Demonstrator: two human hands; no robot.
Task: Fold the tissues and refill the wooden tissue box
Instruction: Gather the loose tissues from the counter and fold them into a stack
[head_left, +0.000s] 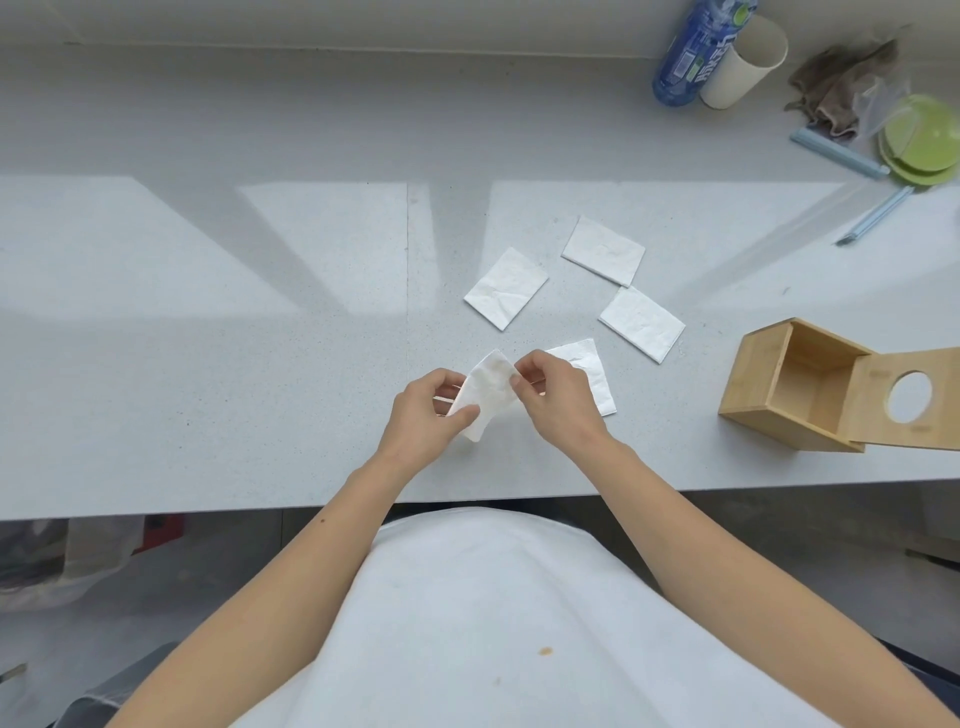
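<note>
Both hands hold one small white tissue (485, 395) just above the grey counter (208, 364) near its front edge. My left hand (423, 415) pinches its lower left side, and my right hand (553, 397) pinches its upper right edge. Another folded tissue (597, 382) lies flat partly under my right hand. Three more folded tissues lie beyond: one at centre (506, 288), one farther back (603, 251), one to the right (641, 323). The wooden tissue box (795, 384) lies on its side at the right, empty, its opening facing me, with its holed lid (904, 397) slid out to the right.
At the back right stand a blue bottle (693, 49) and a white cup (743, 62). Beside them are a grey rag (841, 85), green plates (919, 140) and pale blue clip sticks (836, 153). The counter's front edge runs just before my body.
</note>
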